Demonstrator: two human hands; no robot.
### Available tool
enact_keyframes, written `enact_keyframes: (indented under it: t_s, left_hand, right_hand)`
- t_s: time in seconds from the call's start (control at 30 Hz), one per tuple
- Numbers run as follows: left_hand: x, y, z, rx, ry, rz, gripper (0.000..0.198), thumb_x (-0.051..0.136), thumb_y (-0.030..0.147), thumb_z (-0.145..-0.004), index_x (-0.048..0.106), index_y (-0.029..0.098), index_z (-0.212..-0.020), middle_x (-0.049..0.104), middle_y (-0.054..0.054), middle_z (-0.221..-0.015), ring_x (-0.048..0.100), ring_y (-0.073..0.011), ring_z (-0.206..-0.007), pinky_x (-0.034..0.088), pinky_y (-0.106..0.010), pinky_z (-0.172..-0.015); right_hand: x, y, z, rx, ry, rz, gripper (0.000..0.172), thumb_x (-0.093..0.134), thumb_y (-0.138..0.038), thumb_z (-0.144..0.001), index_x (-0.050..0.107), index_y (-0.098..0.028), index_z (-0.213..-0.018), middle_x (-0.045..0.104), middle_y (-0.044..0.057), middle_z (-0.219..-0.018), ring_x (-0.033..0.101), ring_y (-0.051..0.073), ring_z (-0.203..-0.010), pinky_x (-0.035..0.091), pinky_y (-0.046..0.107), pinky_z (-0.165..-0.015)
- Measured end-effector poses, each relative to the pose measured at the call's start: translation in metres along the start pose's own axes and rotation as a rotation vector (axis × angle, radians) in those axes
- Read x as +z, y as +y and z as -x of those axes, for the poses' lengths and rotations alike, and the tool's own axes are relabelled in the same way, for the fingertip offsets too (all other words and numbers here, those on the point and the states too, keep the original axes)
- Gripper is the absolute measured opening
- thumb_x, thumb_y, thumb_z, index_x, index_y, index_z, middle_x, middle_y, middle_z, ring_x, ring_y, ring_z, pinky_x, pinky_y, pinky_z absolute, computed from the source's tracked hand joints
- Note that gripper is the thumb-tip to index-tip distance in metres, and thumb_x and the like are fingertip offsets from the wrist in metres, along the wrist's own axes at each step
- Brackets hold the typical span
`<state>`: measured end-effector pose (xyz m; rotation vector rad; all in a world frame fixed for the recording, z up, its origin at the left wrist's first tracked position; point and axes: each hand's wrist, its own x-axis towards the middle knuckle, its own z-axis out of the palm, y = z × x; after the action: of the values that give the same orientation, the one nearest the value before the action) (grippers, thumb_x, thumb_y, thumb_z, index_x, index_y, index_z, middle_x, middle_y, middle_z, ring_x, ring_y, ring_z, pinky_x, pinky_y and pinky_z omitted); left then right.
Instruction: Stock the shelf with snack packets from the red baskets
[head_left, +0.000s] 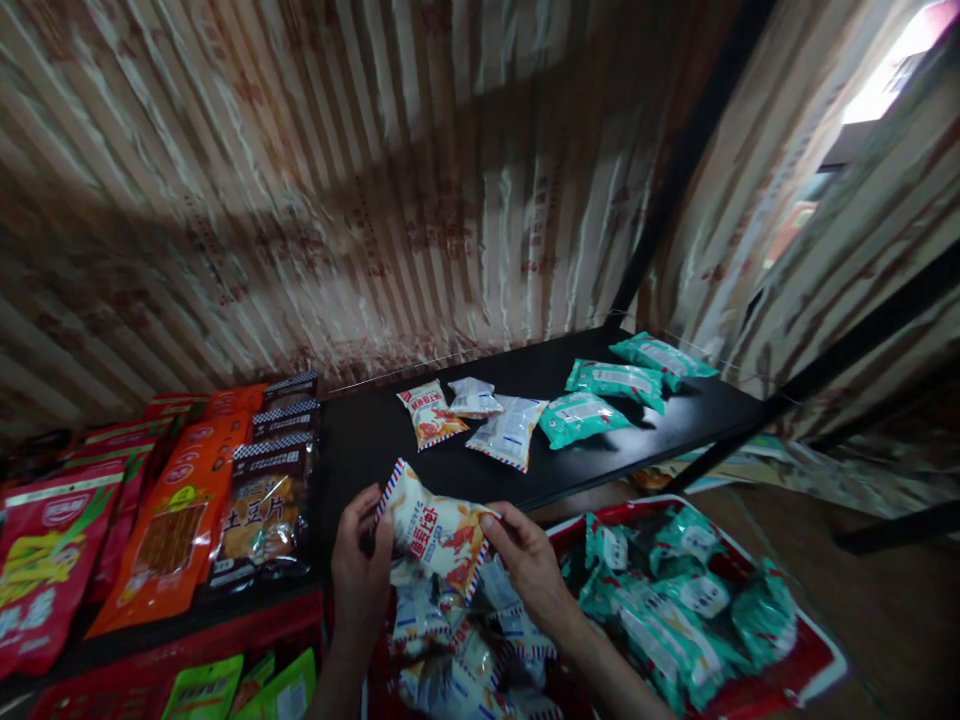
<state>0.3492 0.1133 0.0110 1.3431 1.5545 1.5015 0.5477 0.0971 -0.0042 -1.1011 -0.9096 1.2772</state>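
Between my two hands is a white snack bag [442, 525] with striped ends and red and orange print, held above a red crate. My left hand [364, 550] is closed on the bag's left end, and my right hand [529, 560] pinches its right edge between thumb and fingers. Several similar white bags [450, 660] fill the crate below, partly hidden by my forearms. On the black shelf [360, 430] lie another printed white bag [431, 413], a small pale bag [475, 396] and a bag showing its back [510, 430].
Green snack bags [585, 418] lie on the shelf's right part. More green bags fill a red crate [814, 640] at lower right. Orange packs [176, 510], dark packs [262, 510] and red packs [52, 560] stand at left. A black post [682, 170] rises behind.
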Motion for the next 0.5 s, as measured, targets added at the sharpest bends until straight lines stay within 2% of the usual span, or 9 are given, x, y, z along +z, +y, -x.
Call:
enact_keyframes:
  t_s: [0.1,0.17,0.23,0.3,0.4,0.5]
  left_hand:
    - [0.001,-0.001,0.009,0.201,0.152,-0.163,0.027,0.056,0.04,-0.079,0.061,0.018,-0.093,0.059,-0.012,-0.109,0.056,-0.0252,-0.103,0.043,-0.043,-0.093]
    - [0.004,0.0,0.015,0.211,0.147,-0.169,0.024,0.053,0.039,-0.082,0.062,0.018,-0.089,0.06,-0.011,-0.101,0.056,-0.0245,-0.099,0.044,-0.042,-0.091]
    - [0.009,0.002,0.022,0.134,0.064,-0.074,0.025,0.051,0.039,-0.084,0.063,0.018,-0.092,0.061,-0.01,-0.099,0.058,-0.0228,-0.094,0.047,-0.038,-0.086]
    - [0.015,0.005,0.028,0.049,-0.018,0.058,0.027,0.052,0.041,-0.084,0.063,0.018,-0.093,0.062,-0.01,-0.103,0.059,-0.0227,-0.096,0.049,-0.035,-0.083]
    - [0.021,0.009,0.036,-0.11,-0.117,0.247,0.037,0.051,0.046,-0.084,0.061,0.019,-0.107,0.06,-0.011,-0.117,0.059,-0.0241,-0.102,0.05,-0.032,-0.081]
    - [0.022,0.008,0.043,-0.246,-0.2,0.419,0.05,0.05,0.048,-0.084,0.049,0.022,-0.127,0.052,-0.011,-0.133,0.054,-0.0253,-0.116,0.047,-0.034,-0.091]
  right_hand:
    - [-0.002,0.004,-0.004,-0.017,0.065,0.033,0.036,0.068,-0.053,-0.07,0.062,-0.017,-0.074,0.055,-0.001,-0.062,0.046,0.011,-0.056,0.039,0.021,-0.05]
    - [-0.001,0.007,-0.005,-0.055,0.11,0.089,0.036,0.066,-0.052,-0.072,0.062,-0.017,-0.076,0.054,-0.001,-0.061,0.046,0.011,-0.054,0.039,0.021,-0.049]
    - [0.002,0.011,-0.004,-0.161,0.151,0.179,0.032,0.063,-0.05,-0.076,0.063,-0.017,-0.08,0.057,0.001,-0.066,0.049,0.012,-0.056,0.041,0.021,-0.05]
    - [0.006,0.013,-0.002,-0.336,0.169,0.297,0.025,0.058,-0.042,-0.082,0.064,-0.018,-0.083,0.06,0.004,-0.076,0.054,0.014,-0.062,0.044,0.021,-0.052]
    - [0.012,0.01,0.005,-0.652,0.106,0.533,0.012,0.052,-0.026,-0.087,0.063,-0.02,-0.087,0.06,0.006,-0.089,0.059,0.015,-0.075,0.05,0.022,-0.059]
    - [0.016,0.003,0.015,-0.937,0.016,0.799,0.017,0.05,-0.013,-0.086,0.063,-0.021,-0.092,0.057,0.007,-0.094,0.058,0.016,-0.085,0.052,0.026,-0.07]
